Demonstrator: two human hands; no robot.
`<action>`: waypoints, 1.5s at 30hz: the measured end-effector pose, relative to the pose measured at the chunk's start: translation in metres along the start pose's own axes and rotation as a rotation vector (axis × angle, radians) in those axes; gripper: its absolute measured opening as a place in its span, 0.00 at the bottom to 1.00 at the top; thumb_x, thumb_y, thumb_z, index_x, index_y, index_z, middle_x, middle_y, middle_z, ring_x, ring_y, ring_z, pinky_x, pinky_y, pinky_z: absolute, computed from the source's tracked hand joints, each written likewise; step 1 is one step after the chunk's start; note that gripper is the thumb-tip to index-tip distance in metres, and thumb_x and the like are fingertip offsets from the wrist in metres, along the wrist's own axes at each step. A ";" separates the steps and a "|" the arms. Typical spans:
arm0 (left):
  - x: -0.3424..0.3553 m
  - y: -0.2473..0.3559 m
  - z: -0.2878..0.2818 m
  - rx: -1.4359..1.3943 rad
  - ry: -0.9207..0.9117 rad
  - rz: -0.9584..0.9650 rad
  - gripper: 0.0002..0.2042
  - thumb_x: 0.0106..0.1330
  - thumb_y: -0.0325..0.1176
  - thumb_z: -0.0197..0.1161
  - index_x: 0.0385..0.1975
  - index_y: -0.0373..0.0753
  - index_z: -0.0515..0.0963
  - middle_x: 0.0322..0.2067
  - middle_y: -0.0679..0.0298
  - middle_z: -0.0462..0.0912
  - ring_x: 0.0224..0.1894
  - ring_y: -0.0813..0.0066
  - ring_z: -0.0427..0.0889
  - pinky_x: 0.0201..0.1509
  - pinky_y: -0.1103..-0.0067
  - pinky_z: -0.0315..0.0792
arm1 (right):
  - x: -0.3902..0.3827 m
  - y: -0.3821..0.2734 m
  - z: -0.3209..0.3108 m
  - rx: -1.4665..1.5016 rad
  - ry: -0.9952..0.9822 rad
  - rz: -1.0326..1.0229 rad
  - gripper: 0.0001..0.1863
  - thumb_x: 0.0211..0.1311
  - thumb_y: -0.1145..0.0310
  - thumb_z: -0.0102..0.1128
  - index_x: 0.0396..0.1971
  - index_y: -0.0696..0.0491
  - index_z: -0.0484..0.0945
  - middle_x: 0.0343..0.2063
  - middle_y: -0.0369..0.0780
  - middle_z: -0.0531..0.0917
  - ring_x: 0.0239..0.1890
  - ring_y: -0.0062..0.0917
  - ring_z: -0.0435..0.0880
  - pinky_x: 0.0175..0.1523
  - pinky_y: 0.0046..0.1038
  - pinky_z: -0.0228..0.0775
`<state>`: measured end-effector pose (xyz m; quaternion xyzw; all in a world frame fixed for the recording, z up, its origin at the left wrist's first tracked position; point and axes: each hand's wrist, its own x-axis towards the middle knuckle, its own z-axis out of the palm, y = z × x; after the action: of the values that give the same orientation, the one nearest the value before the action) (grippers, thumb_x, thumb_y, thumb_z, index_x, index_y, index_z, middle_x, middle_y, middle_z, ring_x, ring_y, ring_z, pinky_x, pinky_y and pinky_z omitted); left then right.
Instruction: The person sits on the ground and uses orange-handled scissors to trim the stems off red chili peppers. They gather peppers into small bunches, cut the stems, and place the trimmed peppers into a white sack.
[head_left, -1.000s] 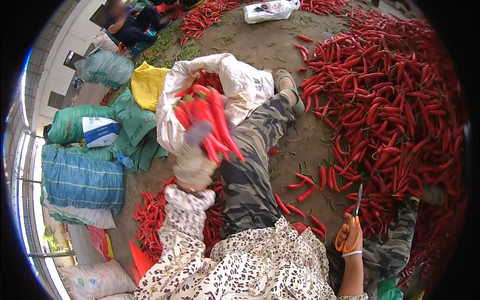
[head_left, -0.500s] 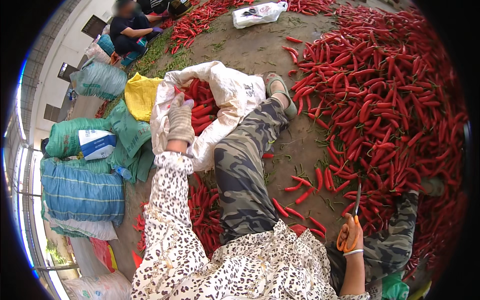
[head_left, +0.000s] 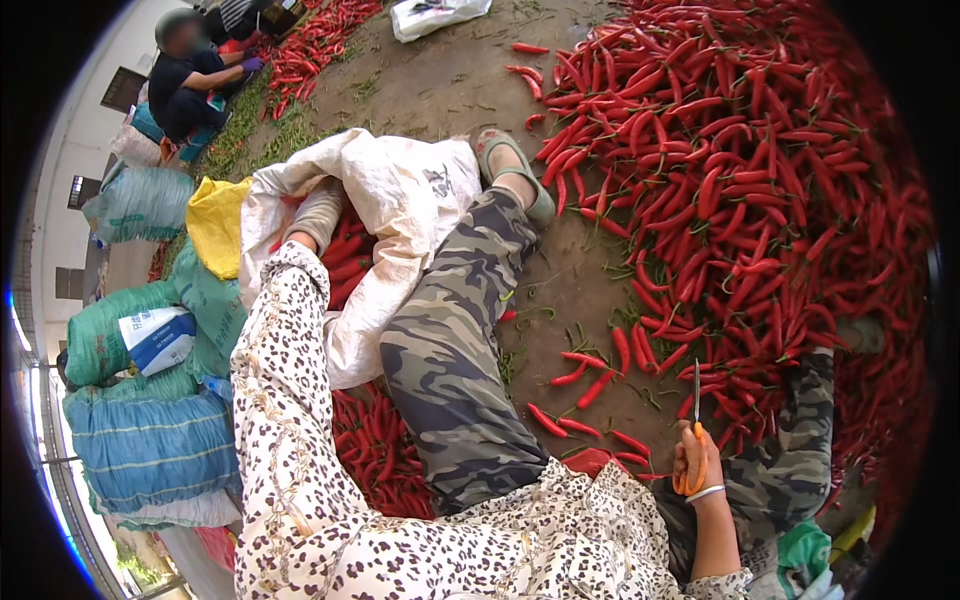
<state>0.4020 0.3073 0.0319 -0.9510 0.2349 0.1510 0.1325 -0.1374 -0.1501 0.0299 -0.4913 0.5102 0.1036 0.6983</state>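
My left hand (head_left: 320, 214), in a striped knit glove, reaches into the mouth of a white woven sack (head_left: 408, 190). Its fingers are hidden behind the sack's raised rim. Red chili peppers (head_left: 348, 268) lie inside the sack, close to the wrist. At the lower right, my right hand (head_left: 686, 462) is bare and closed round the orange handles of a pair of scissors (head_left: 697, 395), with the blades pointing away from me. A big heap of red chili peppers (head_left: 720, 190), many with green stems, spreads over the ground on my right.
My legs in camouflage trousers (head_left: 440, 350) stretch out either side of loose peppers (head_left: 580, 385). Stuffed green sacks (head_left: 120, 330), a blue sack (head_left: 150, 440) and a yellow sack (head_left: 215, 225) stand on the left. Farther off, a person (head_left: 185, 80) crouches by more peppers. A white plastic bag (head_left: 437, 15) lies ahead.
My left hand has gone deeper into the white sack, so its fingers no longer show. The view has turned slightly right. My right hand still holds the scissors.
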 end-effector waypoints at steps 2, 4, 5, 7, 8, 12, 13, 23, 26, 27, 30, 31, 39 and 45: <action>-0.009 0.007 0.017 0.074 0.039 0.145 0.20 0.61 0.39 0.48 0.51 0.37 0.68 0.50 0.56 0.72 0.53 0.55 0.69 0.57 0.74 0.62 | 0.002 0.002 0.002 -0.017 -0.007 0.030 0.16 0.60 0.63 0.54 0.44 0.54 0.69 0.17 0.31 0.68 0.11 0.12 0.64 0.15 0.14 0.56; -0.032 0.024 0.036 0.148 0.286 0.322 0.20 0.60 0.39 0.48 0.51 0.38 0.68 0.50 0.56 0.72 0.53 0.53 0.69 0.57 0.74 0.62 | 0.005 0.003 0.006 -0.027 -0.009 0.043 0.15 0.60 0.64 0.54 0.44 0.53 0.69 0.17 0.31 0.68 0.12 0.12 0.64 0.16 0.14 0.56; -0.047 0.038 0.042 0.149 0.433 0.362 0.20 0.60 0.40 0.47 0.51 0.38 0.69 0.50 0.55 0.72 0.53 0.54 0.68 0.57 0.73 0.62 | 0.005 0.002 0.007 -0.024 -0.003 0.048 0.15 0.60 0.64 0.54 0.44 0.53 0.70 0.17 0.31 0.68 0.12 0.12 0.63 0.16 0.14 0.56; -0.052 0.099 0.045 -0.181 0.569 0.186 0.20 0.60 0.43 0.47 0.47 0.38 0.70 0.48 0.53 0.73 0.53 0.58 0.68 0.57 0.73 0.61 | 0.001 0.004 0.004 0.014 0.078 0.045 0.14 0.59 0.65 0.54 0.44 0.53 0.70 0.18 0.31 0.68 0.13 0.12 0.63 0.16 0.14 0.56; -0.079 0.081 0.028 -0.219 0.522 0.127 0.20 0.60 0.44 0.47 0.47 0.38 0.71 0.48 0.52 0.72 0.53 0.58 0.68 0.56 0.73 0.62 | 0.005 0.004 0.010 0.022 0.019 0.077 0.14 0.59 0.65 0.54 0.44 0.53 0.70 0.18 0.31 0.68 0.13 0.12 0.63 0.16 0.14 0.56; -0.040 0.009 0.062 -0.482 0.332 -0.066 0.18 0.60 0.43 0.49 0.45 0.38 0.71 0.48 0.51 0.72 0.52 0.58 0.70 0.51 0.72 0.66 | 0.009 0.000 0.008 0.028 0.038 0.026 0.17 0.57 0.65 0.56 0.46 0.53 0.68 0.19 0.31 0.68 0.16 0.12 0.64 0.19 0.15 0.57; -0.029 0.016 0.048 -0.365 0.249 -0.059 0.18 0.60 0.42 0.49 0.45 0.37 0.71 0.48 0.51 0.72 0.52 0.58 0.70 0.51 0.72 0.65 | 0.007 -0.003 0.004 0.040 0.075 -0.012 0.19 0.57 0.65 0.57 0.47 0.53 0.67 0.20 0.31 0.68 0.17 0.12 0.64 0.20 0.15 0.57; -0.037 0.028 -0.009 -0.320 0.280 -0.180 0.16 0.63 0.34 0.46 0.48 0.33 0.68 0.50 0.57 0.70 0.54 0.67 0.68 0.57 0.76 0.60 | 0.009 -0.008 -0.016 0.231 0.240 -0.224 0.31 0.50 0.64 0.64 0.53 0.53 0.62 0.27 0.31 0.69 0.27 0.14 0.67 0.30 0.17 0.61; -0.084 0.064 -0.042 -0.548 0.472 -0.164 0.16 0.64 0.31 0.46 0.50 0.32 0.67 0.51 0.59 0.70 0.54 0.70 0.67 0.59 0.77 0.58 | 0.002 -0.006 -0.011 0.260 0.212 -0.258 0.33 0.49 0.67 0.65 0.54 0.54 0.59 0.30 0.33 0.69 0.30 0.16 0.68 0.34 0.19 0.64; -0.110 0.083 -0.055 -0.678 0.545 -0.143 0.16 0.64 0.30 0.45 0.50 0.32 0.67 0.51 0.59 0.70 0.54 0.71 0.67 0.59 0.77 0.58 | 0.001 -0.004 -0.008 0.276 0.177 -0.267 0.33 0.49 0.68 0.65 0.54 0.54 0.58 0.31 0.33 0.69 0.31 0.16 0.68 0.36 0.19 0.65; -0.179 0.199 -0.105 -1.152 0.707 -0.120 0.15 0.67 0.27 0.41 0.48 0.28 0.68 0.49 0.58 0.71 0.55 0.73 0.67 0.61 0.79 0.57 | 0.012 0.014 -0.007 0.246 0.066 -0.326 0.37 0.49 0.71 0.63 0.58 0.54 0.52 0.34 0.35 0.70 0.34 0.17 0.71 0.37 0.20 0.67; -0.195 0.232 -0.116 -1.304 0.716 -0.071 0.14 0.66 0.27 0.43 0.47 0.29 0.69 0.49 0.58 0.71 0.54 0.72 0.67 0.61 0.79 0.58 | 0.016 0.020 -0.006 0.242 0.000 -0.324 0.39 0.49 0.72 0.62 0.60 0.53 0.51 0.35 0.36 0.71 0.35 0.17 0.72 0.37 0.21 0.68; -0.239 0.395 -0.117 -1.600 0.239 0.135 0.11 0.60 0.33 0.55 0.40 0.36 0.75 0.38 0.65 0.77 0.42 0.77 0.73 0.51 0.81 0.65 | 0.014 -0.038 -0.011 0.098 -0.196 -0.424 0.26 0.55 0.76 0.54 0.54 0.55 0.56 0.34 0.39 0.74 0.33 0.20 0.76 0.35 0.20 0.70; -0.234 0.453 -0.064 -1.741 -0.386 0.332 0.09 0.61 0.30 0.54 0.39 0.38 0.76 0.33 0.71 0.76 0.33 0.84 0.71 0.39 0.86 0.67 | 0.088 -0.193 -0.066 -0.455 0.458 -1.096 0.35 0.47 0.61 0.63 0.55 0.57 0.59 0.44 0.52 0.75 0.46 0.38 0.76 0.49 0.31 0.68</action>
<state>-0.0013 -0.0057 0.0904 -0.6270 0.1453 0.4492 -0.6196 -0.0126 -0.3290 0.0706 -0.8268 0.2863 -0.2707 0.4014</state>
